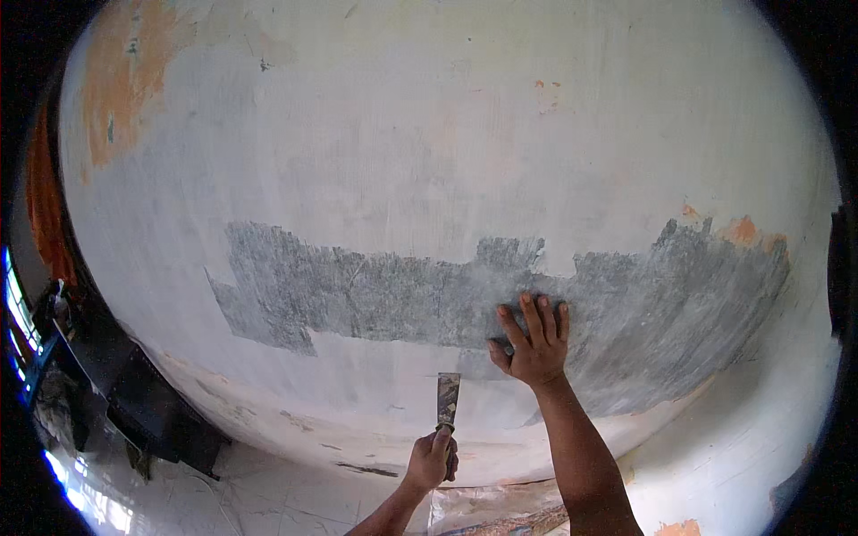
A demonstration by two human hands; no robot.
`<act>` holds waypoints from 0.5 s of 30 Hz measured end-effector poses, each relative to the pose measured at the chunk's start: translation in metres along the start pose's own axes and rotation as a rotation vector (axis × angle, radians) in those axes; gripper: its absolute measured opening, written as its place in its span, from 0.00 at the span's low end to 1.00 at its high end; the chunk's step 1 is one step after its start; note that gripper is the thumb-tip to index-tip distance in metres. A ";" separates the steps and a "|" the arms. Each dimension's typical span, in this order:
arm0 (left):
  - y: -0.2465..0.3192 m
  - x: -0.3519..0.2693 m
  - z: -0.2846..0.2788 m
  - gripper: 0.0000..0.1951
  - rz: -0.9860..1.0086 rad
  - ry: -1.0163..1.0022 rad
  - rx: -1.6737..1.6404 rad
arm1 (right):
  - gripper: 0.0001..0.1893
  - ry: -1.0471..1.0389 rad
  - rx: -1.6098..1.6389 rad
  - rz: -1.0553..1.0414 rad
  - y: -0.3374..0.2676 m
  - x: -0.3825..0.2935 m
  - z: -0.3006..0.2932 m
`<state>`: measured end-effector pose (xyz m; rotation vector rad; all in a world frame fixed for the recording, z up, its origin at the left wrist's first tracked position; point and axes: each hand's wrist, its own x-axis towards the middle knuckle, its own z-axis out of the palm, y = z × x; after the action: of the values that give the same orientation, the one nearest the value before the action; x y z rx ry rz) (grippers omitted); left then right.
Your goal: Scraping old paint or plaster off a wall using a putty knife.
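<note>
My left hand (pixel 432 459) grips the handle of a putty knife (pixel 448 398), its stained blade pointing up near the pale lower part of the wall. Whether the blade's edge touches the wall I cannot tell. Higher and to the right, my right hand (pixel 534 345) lies with fingers spread on a scraped grey patch (pixel 402 295) and holds nothing. That patch runs in a ragged band across the off-white painted wall (pixel 402 147). Orange patches (pixel 127 80) show at the wall's upper left, and smaller orange spots (pixel 744 230) by the band's right end.
Dark furniture or panels (pixel 151 402) stand by the wall at lower left, below a hanging orange cloth (pixel 47 201). A glossy pale floor (pixel 288 506) runs along the wall's foot. Plastic sheeting (pixel 496 506) lies on it below my hands. At right, the wall meets another pale wall (pixel 771 402).
</note>
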<state>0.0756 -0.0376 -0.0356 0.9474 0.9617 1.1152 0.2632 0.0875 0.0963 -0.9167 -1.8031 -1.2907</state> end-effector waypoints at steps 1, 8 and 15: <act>-0.003 0.001 -0.002 0.23 0.020 -0.005 0.016 | 0.28 0.000 -0.005 0.000 0.000 0.000 0.000; 0.002 -0.002 0.003 0.24 -0.012 -0.026 -0.042 | 0.28 0.011 0.017 -0.002 0.001 -0.001 0.001; 0.001 -0.001 0.002 0.24 0.008 -0.008 0.003 | 0.28 0.015 0.000 -0.003 0.002 -0.001 0.002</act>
<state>0.0770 -0.0383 -0.0345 0.9583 0.9544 1.1158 0.2649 0.0893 0.0956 -0.9024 -1.7934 -1.2961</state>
